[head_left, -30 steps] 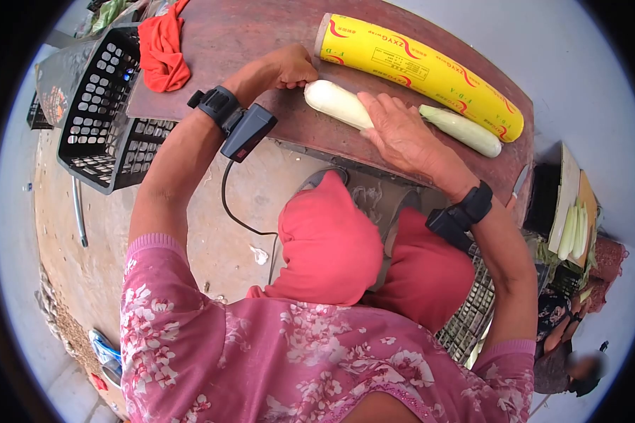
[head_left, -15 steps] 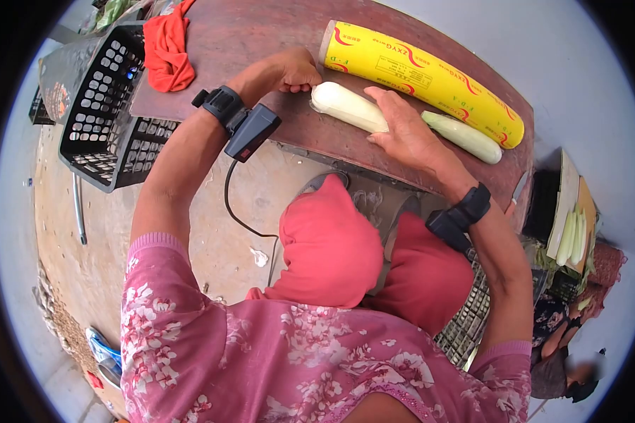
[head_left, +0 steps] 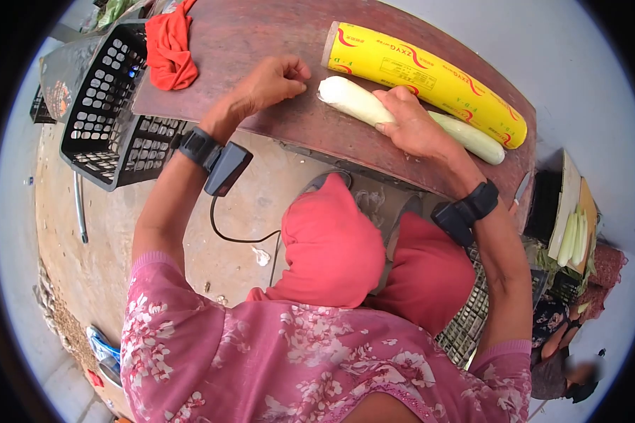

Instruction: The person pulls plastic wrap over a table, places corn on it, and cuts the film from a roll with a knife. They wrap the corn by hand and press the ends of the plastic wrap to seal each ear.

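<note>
A long, pale, peeled vegetable that looks like a celtuce stem (head_left: 353,100) lies at a slant near the table's front edge, with a clear film sheen on it. My right hand (head_left: 413,125) is closed around its right part, thumb on the near side and fingers over the top. To the left of its white end, my left hand (head_left: 279,83) hovers over the table, fingers half curled and a gap between thumb and forefinger, with nothing visible in it. Beyond my right hand lies a second celtuce stem (head_left: 476,141), partly hidden by that hand. Behind both is a yellow cling film roll (head_left: 423,77).
A red cloth (head_left: 171,53) lies on the table's (head_left: 254,35) left end, beside a black plastic crate (head_left: 109,106). A knife (head_left: 521,190) rests at the right edge. Farther right, several pale stems (head_left: 573,236) lie on a board, and another person (head_left: 554,352) is partly visible.
My left hand has drawn away leftward from the stem's white end, and its fingers have loosened. My right hand has closed more firmly around the stem, which has shifted slightly right.
</note>
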Demonstrator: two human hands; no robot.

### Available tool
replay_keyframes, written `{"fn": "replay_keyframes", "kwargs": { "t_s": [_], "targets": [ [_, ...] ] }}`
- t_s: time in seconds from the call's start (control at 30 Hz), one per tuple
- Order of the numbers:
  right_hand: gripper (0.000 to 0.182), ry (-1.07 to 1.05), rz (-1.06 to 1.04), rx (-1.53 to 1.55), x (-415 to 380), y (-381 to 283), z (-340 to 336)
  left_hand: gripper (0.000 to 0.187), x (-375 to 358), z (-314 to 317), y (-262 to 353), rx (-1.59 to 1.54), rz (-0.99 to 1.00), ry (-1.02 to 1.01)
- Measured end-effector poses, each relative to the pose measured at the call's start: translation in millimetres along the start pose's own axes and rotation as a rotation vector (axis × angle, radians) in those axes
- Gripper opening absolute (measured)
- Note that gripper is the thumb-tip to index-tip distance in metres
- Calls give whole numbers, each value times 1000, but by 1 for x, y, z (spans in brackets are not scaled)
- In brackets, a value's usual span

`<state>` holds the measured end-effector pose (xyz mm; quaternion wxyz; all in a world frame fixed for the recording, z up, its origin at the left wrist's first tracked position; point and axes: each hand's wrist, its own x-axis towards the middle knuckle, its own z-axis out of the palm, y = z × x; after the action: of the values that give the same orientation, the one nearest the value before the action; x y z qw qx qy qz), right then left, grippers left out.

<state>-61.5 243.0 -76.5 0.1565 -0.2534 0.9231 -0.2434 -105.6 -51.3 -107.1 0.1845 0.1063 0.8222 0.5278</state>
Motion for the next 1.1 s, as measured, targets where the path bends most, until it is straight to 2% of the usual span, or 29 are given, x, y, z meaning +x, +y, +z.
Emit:
{"fn": "replay_keyframes", "kwargs": {
  "t_s": [0.13,0.17,0.27,0.37,0.47,0.57,0.87,1.1],
  "targets": [
    [57,-12,22,32,1,-1,-2,26,-22,23,5,9,161,42],
    [57,-22,22,44,2,-1,-3,25,-29,29,13,136,205,116],
    [56,-7,46,35,1,-8,-7,22,-24,35,6,251,319,210],
    [51,53,-38,158,2,0,-3,16,-21,33,5,273,405,216],
    [49,71,-52,157,1,1,-3,13,-19,33,3,319,449,190],
    [51,84,-55,126,2,5,-1,12,-18,36,2,179,413,223],
    [51,44,-89,129,1,4,-7,10,-14,37,-1,241,432,288],
    [49,36,-160,137,3,13,-5,13,-23,41,12,251,223,308]
  ]
}}
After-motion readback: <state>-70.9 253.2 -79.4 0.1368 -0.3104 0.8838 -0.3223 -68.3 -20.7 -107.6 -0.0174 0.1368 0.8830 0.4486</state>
